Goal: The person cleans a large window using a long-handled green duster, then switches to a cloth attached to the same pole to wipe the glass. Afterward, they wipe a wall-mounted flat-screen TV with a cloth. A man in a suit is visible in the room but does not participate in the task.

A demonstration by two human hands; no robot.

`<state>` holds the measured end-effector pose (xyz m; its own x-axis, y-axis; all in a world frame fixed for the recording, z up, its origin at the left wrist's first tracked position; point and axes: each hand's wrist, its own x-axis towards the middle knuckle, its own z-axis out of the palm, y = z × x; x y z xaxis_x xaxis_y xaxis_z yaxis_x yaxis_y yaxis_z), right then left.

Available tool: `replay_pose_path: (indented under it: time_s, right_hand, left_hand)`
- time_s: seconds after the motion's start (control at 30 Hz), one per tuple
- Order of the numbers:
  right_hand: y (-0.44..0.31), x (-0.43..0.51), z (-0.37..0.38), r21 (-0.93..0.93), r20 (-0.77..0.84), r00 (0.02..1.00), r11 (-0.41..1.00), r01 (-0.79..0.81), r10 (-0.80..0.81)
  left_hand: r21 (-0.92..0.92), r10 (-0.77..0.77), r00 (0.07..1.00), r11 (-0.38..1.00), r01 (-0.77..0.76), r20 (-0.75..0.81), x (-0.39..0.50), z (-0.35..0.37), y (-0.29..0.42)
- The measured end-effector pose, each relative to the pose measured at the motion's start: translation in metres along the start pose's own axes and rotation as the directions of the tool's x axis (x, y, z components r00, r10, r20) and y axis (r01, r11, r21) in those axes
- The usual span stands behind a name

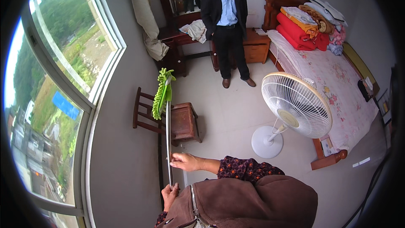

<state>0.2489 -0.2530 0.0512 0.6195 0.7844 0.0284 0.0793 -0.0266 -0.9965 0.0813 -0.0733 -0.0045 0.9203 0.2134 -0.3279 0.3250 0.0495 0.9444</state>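
Observation:
A long metal pole (168, 136) stretches up and away in front of me, ending in a green chenille duster head (161, 93) with a green plastic mount and what looks like a squeegee edge. Around the pole's near end my left hand (170, 194) is closed. Higher up, my right hand (186, 162) holds the shaft between thumb and fingers. In this view the duster head appears in front of a wooden chair (183, 122) and apart from the window frame (90, 110). The far side of both grips is hidden.
A white pedestal fan (288, 117) stands on the tiled floor to my right, beside a bed (338, 79) with folded bedding (299, 34). A person (226, 15) stands ahead near a mirrored dresser (172, 33). A gathered curtain (142, 15) hangs past the window on my left.

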Motion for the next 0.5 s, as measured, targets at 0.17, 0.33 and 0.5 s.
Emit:
replay_pose_path:
  time_s: [0.17,0.33,0.5]
  right_hand:
    - [0.009,0.014,-0.076,0.134,-0.162,0.985,0.990,-0.037,0.059]
    - [0.007,0.060,-0.152,0.204,-0.215,0.976,0.979,0.009,0.035]
    - [-0.002,0.134,-0.233,0.380,-0.199,0.979,0.917,0.121,-0.047]
  left_hand:
    - [0.482,0.364,0.868,0.859,-0.173,-0.338,0.071,0.019,0.008]
    - [0.526,0.438,0.795,0.831,-0.181,-0.419,0.127,0.046,0.046]
    - [0.559,0.478,0.770,0.806,-0.194,-0.423,0.217,0.071,0.047]
